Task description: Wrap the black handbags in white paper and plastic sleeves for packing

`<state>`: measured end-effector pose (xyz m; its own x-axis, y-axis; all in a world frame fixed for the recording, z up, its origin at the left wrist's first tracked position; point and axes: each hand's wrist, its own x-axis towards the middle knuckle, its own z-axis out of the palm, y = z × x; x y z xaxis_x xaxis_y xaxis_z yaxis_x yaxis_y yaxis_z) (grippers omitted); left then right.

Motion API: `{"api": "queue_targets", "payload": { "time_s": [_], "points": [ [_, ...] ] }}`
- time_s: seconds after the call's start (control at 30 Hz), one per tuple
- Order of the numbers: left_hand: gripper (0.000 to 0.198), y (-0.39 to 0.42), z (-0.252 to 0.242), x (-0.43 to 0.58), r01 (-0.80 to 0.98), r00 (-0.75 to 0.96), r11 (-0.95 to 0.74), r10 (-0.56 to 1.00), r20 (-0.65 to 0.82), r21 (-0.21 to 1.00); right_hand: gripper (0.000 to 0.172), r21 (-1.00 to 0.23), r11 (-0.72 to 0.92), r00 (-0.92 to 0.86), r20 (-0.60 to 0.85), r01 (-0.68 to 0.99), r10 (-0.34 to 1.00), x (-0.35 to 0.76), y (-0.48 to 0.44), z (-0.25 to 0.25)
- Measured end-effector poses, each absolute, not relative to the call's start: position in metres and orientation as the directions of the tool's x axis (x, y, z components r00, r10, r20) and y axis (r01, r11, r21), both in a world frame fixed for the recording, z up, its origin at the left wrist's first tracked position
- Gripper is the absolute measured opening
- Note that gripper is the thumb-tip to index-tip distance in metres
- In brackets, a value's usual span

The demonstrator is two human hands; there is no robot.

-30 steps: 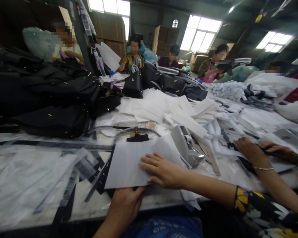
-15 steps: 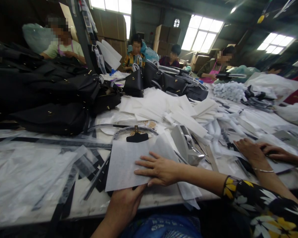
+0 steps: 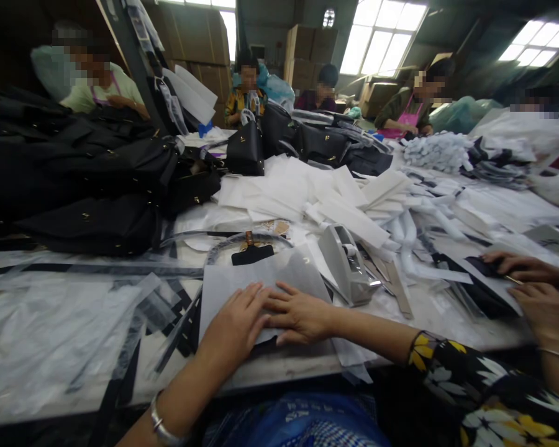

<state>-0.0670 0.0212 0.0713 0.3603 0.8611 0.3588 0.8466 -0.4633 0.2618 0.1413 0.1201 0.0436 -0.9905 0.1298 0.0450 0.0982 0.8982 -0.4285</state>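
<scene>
A white paper sheet lies over a dark bag on the table in front of me. My left hand rests on it with straight fingers, a silver bracelet on the wrist. My right hand lies flat on the same sheet with fingers spread, its fingertips meeting those of the left. Past the sheet's far edge show the bag's curved handle, wrapped in clear film, and a black tab with a brass-coloured fitting. Most of the bag is hidden by the paper and my hands.
A grey tape dispenser stands just right of the sheet. Black handbags are heaped at left, white paper sheets beyond. Film strips and plastic cover the left side. At right, a co-worker's hands handle a black item.
My left hand has moved from below the sheet's near edge up onto its top, beside my right hand. The right hand stays about in place. The co-worker's hands have shifted right.
</scene>
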Motion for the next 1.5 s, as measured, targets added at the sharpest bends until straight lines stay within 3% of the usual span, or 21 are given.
{"api": "queue_targets", "payload": {
  "time_s": [0.07, 0.13, 0.23, 0.77, 1.03, 1.17, 1.3, 1.5],
  "points": [
    [0.045, 0.029, 0.044, -0.076, 0.870, 0.366, -0.445, 0.872, 0.326, 0.214, 0.047, -0.547, 0.832, -0.978, 0.106, 0.094, 0.181, 0.144, 0.123, 0.044],
    [0.052, 0.026, 0.025, -0.082, 0.878, 0.367, -0.437, 0.876, 0.314, 0.193, 0.042, -0.682, 0.722, -0.920, 0.200, 0.115, 0.336, 0.145, 0.127, 0.042],
    [0.052, 0.015, 0.016, -0.084, 0.891, 0.343, -0.413, 0.884, 0.317, 0.186, 0.028, -0.754, 0.647, -0.814, 0.301, 0.116, 0.497, 0.144, 0.129, 0.037],
    [0.040, 0.015, 0.020, -0.079, 0.875, 0.275, -0.378, 0.902, 0.333, 0.301, 0.026, -0.588, 0.802, -0.867, 0.344, 0.101, 0.361, 0.140, 0.123, 0.030],
    [0.039, 0.015, 0.021, -0.079, 0.879, 0.297, -0.397, 0.889, 0.347, 0.266, 0.030, -0.592, 0.803, -0.833, 0.410, 0.068, 0.372, 0.146, 0.122, 0.021],
    [0.038, 0.015, 0.022, -0.078, 0.876, 0.310, -0.409, 0.884, 0.351, 0.256, 0.038, -0.451, 0.891, -0.838, 0.464, 0.057, 0.288, 0.150, 0.121, 0.011],
    [0.037, 0.015, 0.022, -0.078, 0.879, 0.328, -0.414, 0.885, 0.330, 0.238, 0.042, -0.321, 0.941, -0.872, 0.425, 0.105, 0.243, 0.151, 0.119, 0.007],
    [0.038, 0.015, 0.021, -0.078, 0.876, 0.330, -0.414, 0.889, 0.318, 0.248, 0.039, -0.271, 0.950, -0.899, 0.358, 0.157, 0.251, 0.149, 0.116, 0.015]
  ]
}}
